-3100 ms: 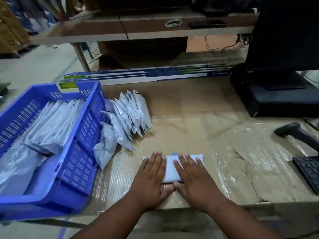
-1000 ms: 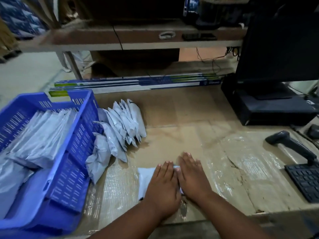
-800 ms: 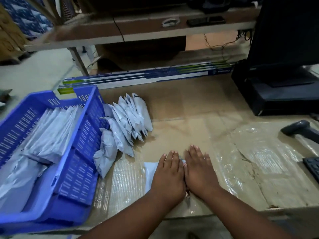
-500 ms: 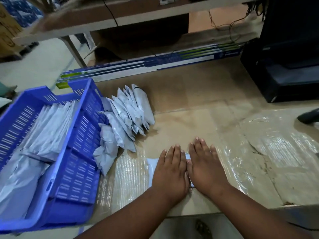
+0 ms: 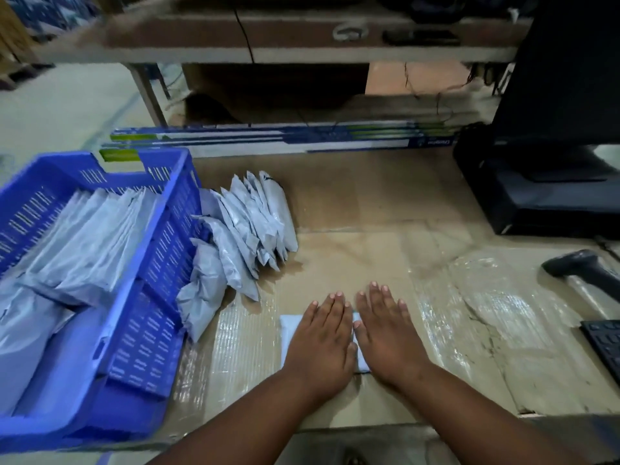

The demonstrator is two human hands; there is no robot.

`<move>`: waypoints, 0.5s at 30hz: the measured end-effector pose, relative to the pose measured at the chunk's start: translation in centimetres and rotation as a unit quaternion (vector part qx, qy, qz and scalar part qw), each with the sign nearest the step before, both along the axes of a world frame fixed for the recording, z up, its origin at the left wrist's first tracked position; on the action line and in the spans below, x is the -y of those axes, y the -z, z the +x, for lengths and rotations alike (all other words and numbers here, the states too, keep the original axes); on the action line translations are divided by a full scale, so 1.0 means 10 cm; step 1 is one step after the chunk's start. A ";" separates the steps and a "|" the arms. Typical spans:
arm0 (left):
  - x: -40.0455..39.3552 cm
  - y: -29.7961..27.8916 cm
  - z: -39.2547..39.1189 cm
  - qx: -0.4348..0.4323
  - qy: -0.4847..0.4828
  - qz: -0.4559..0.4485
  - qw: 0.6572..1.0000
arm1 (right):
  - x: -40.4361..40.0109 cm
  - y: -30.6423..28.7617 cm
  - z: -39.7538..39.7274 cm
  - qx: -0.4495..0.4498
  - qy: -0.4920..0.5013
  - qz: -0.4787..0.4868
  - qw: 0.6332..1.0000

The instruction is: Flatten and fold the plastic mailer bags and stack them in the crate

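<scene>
Both hands, left hand (image 5: 320, 344) and right hand (image 5: 385, 333), press flat-fingered, side by side, on one folded mailer bag (image 5: 289, 333) on the worktop (image 5: 369, 256).
Since three seconds ago they've drawn together; one blue crate (image 5: 157, 263) sits left.

The table (image 5: 352, 203) is topped with brown cardboard, its near half taped over with glossy clear film that wrinkles in places. At the left edge sits a blue slatted crate (image 5: 157, 263), partly overhanging the table's front corner. Leaning against the crate's right wall is a row of grey mailer bags (image 5: 248, 223), overlapping each other on the cardboard. Near the front edge lies a small folded white bag (image 5: 287, 333), pressed flat under the left hand (image 5: 322, 344) and the right hand (image 5: 385, 337). Long printed boxes (image 5: 268, 140) run along the back. At the right stand a black monitor base (image 5: 543, 203), a handheld scanner (image 5: 583, 273) and a keyboard (image 5: 605, 344).
</scene>
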State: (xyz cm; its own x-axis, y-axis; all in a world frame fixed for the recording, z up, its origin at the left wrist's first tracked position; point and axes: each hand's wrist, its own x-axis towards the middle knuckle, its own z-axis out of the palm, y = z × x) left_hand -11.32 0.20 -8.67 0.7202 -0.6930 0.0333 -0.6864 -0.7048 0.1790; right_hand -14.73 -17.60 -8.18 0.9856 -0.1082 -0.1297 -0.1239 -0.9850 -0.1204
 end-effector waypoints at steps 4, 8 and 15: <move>0.00 -0.13 0.03 -0.001 0.011 0.014 1.000 | -0.05 -0.28 0.08 -0.007 -0.033 -0.022 0.999; -0.07 -0.31 0.05 0.024 -0.022 0.081 0.996 | -0.25 -0.19 0.06 -0.001 -0.021 0.052 0.998; -0.30 -0.19 -0.08 0.065 -0.065 0.075 0.993 | -0.33 0.02 0.02 0.001 0.013 -0.011 1.000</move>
